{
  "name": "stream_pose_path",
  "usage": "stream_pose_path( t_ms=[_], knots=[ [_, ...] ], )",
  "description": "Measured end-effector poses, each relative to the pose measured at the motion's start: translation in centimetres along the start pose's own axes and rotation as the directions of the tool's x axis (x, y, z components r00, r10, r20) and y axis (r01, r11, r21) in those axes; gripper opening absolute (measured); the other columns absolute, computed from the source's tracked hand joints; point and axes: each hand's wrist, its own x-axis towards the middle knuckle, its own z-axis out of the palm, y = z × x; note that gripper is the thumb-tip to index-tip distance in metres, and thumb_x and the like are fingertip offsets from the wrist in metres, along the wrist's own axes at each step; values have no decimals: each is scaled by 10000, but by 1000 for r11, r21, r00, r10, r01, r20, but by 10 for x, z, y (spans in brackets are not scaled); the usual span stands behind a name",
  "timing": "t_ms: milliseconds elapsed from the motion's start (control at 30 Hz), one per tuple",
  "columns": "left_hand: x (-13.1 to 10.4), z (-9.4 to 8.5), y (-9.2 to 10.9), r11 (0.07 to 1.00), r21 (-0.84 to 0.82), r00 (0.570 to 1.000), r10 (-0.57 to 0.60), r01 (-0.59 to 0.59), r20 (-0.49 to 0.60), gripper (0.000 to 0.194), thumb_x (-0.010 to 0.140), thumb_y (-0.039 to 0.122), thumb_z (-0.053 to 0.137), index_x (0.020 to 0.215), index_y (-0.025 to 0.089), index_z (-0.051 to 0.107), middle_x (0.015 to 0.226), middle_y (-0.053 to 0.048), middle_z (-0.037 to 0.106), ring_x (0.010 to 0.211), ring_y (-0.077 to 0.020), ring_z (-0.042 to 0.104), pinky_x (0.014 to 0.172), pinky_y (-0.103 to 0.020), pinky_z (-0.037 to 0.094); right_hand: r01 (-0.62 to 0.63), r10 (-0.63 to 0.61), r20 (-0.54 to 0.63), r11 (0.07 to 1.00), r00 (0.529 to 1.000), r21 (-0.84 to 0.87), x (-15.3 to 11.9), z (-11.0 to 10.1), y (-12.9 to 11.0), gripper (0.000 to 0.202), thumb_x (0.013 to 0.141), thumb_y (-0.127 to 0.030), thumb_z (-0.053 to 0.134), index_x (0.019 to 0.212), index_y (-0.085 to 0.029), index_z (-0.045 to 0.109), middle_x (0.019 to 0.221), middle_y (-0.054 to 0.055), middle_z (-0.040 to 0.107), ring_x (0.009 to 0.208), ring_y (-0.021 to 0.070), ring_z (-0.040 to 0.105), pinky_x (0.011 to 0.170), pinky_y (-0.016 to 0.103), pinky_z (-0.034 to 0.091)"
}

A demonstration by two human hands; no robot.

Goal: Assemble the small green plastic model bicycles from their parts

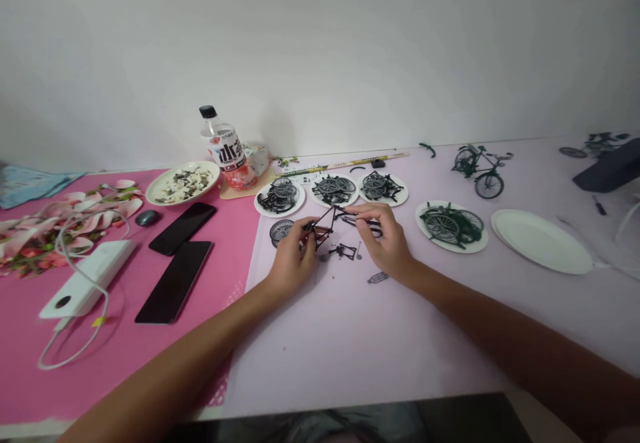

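Note:
My left hand (291,260) pinches a black miniature bicycle frame (327,219) just above the table. At the front end of that frame, my right hand (387,240) has its thumb and fingers closed on a thin black forked piece (373,227). Whether the piece is joined to the frame I cannot tell. A spoked black wheel (281,231) lies behind my left hand. Small black parts (344,251) rest on the table between my hands. Below my right hand is a flat grey rack-like part (379,278).
Three white plates (259,207) with black bicycle parts stand behind my hands. To the right are a plate (450,248) of dark green parts, another white plate (543,243) and an assembled bicycle (480,166). A bottle (227,153), phones (175,283) and a power bank (90,276) occupy the left.

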Motion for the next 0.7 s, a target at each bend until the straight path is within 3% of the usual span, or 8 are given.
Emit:
stream_pose_path(
  t_ms=[133, 267, 567, 700],
  knots=[
    [1, 0, 0, 1000, -8, 1000, 15, -15, -25, 330, 1036, 316, 497, 1343, 197, 518, 1191, -143, 752, 1077, -241, 734, 951, -422, 584, -10, 8, -36, 998, 999, -54, 1, 0, 5, 56, 1029, -249, 560, 1012, -268, 611, 1050, 72, 718, 1052, 258, 654, 933, 476, 538],
    [2, 0, 0, 1000, -19, 997, -2, 0, -73, 315, 1029, 296, 498, 1326, 192, 494, 1197, -154, 736, 1058, -234, 730, 970, -442, 572, -44, 41, -26, 987, 999, -152, 3, -3, 17, 92, 1016, -295, 585, 943, -264, 632, 1010, 75, 688, 1051, 278, 633, 973, 516, 516],
    [6, 0, -7, 993, -109, 993, -46, 34, -111, 354, 1012, 298, 529, 1347, 200, 464, 1137, -122, 734, 1035, -211, 728, 954, -425, 582, -17, 71, 178, 957, 981, -289, -7, 0, 48, 98, 916, -309, 741, 824, -276, 743, 1059, 85, 691, 1166, 356, 522, 1043, 663, 456],
    [6, 1, -6, 994, -106, 993, -44, 32, -113, 343, 1009, 274, 523, 1338, 202, 461, 1134, -118, 734, 1034, -205, 730, 939, -412, 590, -4, 71, 199, 949, 977, -315, -9, 1, 49, 90, 895, -283, 756, 805, -282, 766, 1068, 90, 695, 1206, 376, 504, 1043, 694, 452]
  ],
)
